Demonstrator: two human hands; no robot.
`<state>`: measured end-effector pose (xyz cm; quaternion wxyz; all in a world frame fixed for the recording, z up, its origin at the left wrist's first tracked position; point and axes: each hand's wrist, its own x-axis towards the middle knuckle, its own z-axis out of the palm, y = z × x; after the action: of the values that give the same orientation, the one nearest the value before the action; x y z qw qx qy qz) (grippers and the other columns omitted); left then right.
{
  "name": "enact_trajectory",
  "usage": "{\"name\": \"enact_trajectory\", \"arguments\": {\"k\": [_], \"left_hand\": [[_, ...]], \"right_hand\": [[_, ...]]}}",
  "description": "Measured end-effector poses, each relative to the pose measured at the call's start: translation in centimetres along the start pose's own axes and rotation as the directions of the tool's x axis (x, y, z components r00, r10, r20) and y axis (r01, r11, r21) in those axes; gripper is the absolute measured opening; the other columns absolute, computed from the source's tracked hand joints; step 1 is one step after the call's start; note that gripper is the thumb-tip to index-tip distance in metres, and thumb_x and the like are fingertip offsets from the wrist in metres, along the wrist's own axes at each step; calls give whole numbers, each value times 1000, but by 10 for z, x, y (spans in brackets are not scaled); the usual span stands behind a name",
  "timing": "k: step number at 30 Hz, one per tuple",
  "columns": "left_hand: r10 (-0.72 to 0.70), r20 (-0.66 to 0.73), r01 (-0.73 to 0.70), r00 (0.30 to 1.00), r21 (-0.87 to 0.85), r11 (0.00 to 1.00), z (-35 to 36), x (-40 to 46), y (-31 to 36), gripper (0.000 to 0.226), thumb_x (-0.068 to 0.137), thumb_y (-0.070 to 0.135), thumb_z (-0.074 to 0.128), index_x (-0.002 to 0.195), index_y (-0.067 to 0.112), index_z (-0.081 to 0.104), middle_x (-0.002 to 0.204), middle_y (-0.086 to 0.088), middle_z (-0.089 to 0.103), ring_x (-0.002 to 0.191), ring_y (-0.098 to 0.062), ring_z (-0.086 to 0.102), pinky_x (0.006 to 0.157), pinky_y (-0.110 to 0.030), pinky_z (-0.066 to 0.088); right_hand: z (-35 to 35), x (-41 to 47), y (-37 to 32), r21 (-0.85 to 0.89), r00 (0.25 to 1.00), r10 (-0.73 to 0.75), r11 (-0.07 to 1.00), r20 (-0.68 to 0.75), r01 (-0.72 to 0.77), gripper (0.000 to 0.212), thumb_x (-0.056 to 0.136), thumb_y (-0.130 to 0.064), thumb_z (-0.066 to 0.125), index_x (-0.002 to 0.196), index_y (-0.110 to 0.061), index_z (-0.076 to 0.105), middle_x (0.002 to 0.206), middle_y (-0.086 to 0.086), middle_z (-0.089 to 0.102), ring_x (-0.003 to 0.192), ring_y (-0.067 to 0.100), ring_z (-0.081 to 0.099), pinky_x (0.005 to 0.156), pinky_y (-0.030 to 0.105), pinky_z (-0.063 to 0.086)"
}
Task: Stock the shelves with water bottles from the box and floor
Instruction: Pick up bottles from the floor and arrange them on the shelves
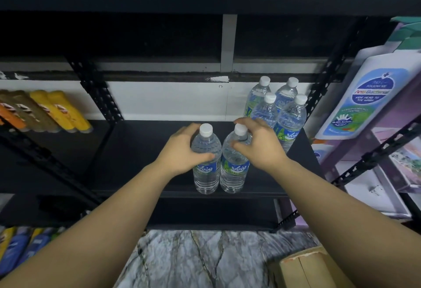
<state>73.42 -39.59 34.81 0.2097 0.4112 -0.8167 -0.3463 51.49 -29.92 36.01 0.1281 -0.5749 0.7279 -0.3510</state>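
Observation:
Two clear water bottles with blue labels and white caps stand side by side near the front edge of a black shelf. My left hand is wrapped around the shoulder of the left bottle. My right hand grips the upper part of the right bottle. Behind them, at the shelf's back right, several more water bottles stand in a tight group. A cardboard box sits on the floor at the lower right.
Orange, brown and yellow packets lie on the shelf unit to the left. A large white anti-bacterial wash bottle leans on the purple rack at right. Black perforated uprights frame the shelf. Marbled floor lies below.

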Motion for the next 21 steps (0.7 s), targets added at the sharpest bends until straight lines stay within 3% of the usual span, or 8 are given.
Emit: {"name": "enact_trajectory", "arguments": {"k": [4, 7, 11, 15, 21], "left_hand": [[-5, 68, 13, 998, -113, 994, -3, 3, -4, 57, 74, 34, 92, 123, 33, 64, 112, 18, 76, 101, 3, 72, 94, -37, 60], [-10, 55, 19, 998, -164, 986, -1, 5, -4, 53, 73, 29, 93, 120, 33, 67, 110, 17, 77, 99, 2, 73, 91, -34, 61], [-22, 38, 28, 999, -181, 983, 3, 7, -2, 56, 72, 28, 94, 122, 34, 68, 110, 17, 76, 98, 4, 71, 83, -21, 58], [-8, 46, 15, 999, -145, 989, 12, 15, 12, 54, 73, 32, 93, 121, 35, 69, 108, 20, 75, 97, 7, 70, 80, -15, 55], [-10, 93, 20, 996, -115, 993, 39, 30, 42, 51, 74, 32, 93, 116, 42, 65, 103, 29, 68, 91, 19, 63, 70, -5, 47]], "right_hand": [[-3, -2, -2, 12, 991, 62, 998, 115, -64, 72, 74, -29, 90, 135, -31, 52, 114, 3, 64, 100, 23, 60, 83, 38, 55], [-3, -3, -3, -29, 983, 93, 996, 161, -89, 83, 73, -28, 90, 139, -38, 41, 115, 3, 61, 92, 24, 62, 77, 43, 59], [-9, -6, 6, -36, 987, 60, 998, 151, -55, 78, 79, -26, 87, 141, -37, 42, 117, -2, 62, 94, 20, 59, 75, 33, 51], [-22, -12, 19, -39, 987, 67, 997, 146, -62, 82, 83, -30, 86, 150, -38, 39, 129, -3, 62, 102, 12, 50, 83, 27, 43], [-52, -19, 47, -31, 984, 104, 994, 148, -101, 85, 82, -32, 87, 150, -43, 37, 123, -7, 63, 86, 10, 56, 75, 28, 49]]}}
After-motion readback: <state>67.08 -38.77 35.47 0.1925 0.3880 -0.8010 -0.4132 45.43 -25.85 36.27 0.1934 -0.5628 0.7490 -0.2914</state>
